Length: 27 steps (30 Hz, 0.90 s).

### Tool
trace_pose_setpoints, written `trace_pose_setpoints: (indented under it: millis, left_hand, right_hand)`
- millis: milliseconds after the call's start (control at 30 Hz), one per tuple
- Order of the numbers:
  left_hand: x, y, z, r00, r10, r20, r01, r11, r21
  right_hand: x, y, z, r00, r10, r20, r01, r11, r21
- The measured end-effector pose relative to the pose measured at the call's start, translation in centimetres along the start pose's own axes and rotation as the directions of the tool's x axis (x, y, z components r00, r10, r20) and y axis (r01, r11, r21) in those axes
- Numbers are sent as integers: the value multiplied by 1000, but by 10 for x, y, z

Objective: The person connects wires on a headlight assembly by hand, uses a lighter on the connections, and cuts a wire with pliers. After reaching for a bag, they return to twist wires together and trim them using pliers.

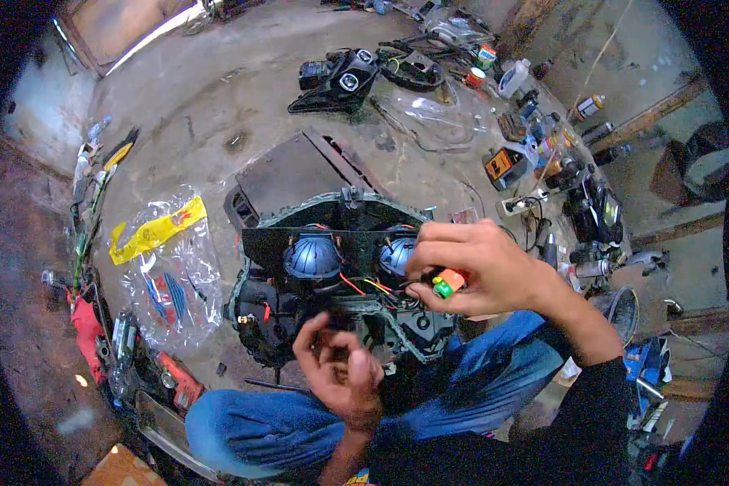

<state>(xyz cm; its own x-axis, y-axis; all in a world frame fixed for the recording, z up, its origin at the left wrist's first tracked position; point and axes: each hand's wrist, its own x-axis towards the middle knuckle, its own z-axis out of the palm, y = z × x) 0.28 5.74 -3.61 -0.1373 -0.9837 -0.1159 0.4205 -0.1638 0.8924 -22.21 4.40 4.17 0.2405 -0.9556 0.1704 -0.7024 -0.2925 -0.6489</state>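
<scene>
A black headlight housing (275,324) lies in front of my crossed legs, with two round silver-blue bowls (312,257) and red and yellow wires inside it. My right hand (470,267) is above its right side, fingers closed around a small orange and green object (449,283) with a yellow bit at its end. Part of that object is hidden in the palm, and the hand overlaps the right bowl in view. Over the housing's near edge is my left hand (340,368), palm up, fingers loosely bent and apart, slightly smeared, with nothing visible in it.
Left of the housing lies a clear plastic bag (174,279) with a yellow strip. Beyond it rests a grey metal box (296,178); farther back sits another headlight unit (336,81). Bottles and containers (510,166) line the right wall, and tools (178,381) lie at left.
</scene>
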Motion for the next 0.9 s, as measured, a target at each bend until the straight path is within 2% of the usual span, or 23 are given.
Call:
trace_pose_setpoints:
  millis: [33,133,200,233,267,333,433,633,667,700,800,833,900]
  left_hand:
    - [-11,-1,-1,998,-36,-56,30,993,-110]
    - [-38,-13,-10,998,-10,65,19,991,-134]
    - [-48,-14,-7,965,5,263,-38,992,122]
    - [-36,0,12,921,90,379,-197,947,254]
    - [-39,2,22,934,-96,343,-5,960,281]
    - [-29,13,51,943,-230,240,171,955,242]
    - [-19,18,76,959,-245,145,222,963,154]
    - [-4,2,79,965,-164,205,91,941,325]
    - [-2,2,78,966,-134,219,53,938,342]
    - [0,6,78,965,-184,185,101,918,384]
    - [5,-1,73,958,-119,259,-10,894,447]
    - [4,-2,73,957,-135,256,7,896,445]
    - [5,-9,71,959,-55,279,-78,892,446]
  right_hand:
    - [-1,-1,1,999,31,-32,-30,998,48]
    - [-3,-1,2,995,74,-74,-71,997,36]
    - [-4,-1,2,985,121,-124,-118,992,34]
    - [-4,-2,2,979,144,-147,-141,989,34]
    - [-4,-5,2,963,232,-136,-220,970,98]
    - [-5,-14,-1,910,399,-111,-370,904,213]
    - [-11,-14,-6,905,423,-56,-384,865,321]
    - [-21,-15,-15,864,502,41,-472,779,412]
    - [-22,-15,-17,869,494,42,-469,790,395]
    - [-23,-16,-19,872,488,42,-465,800,379]
    - [-27,-15,-18,878,479,20,-459,827,324]
    - [-28,-14,-17,880,475,10,-455,837,303]
    - [-28,-18,-18,898,439,-21,-422,875,235]
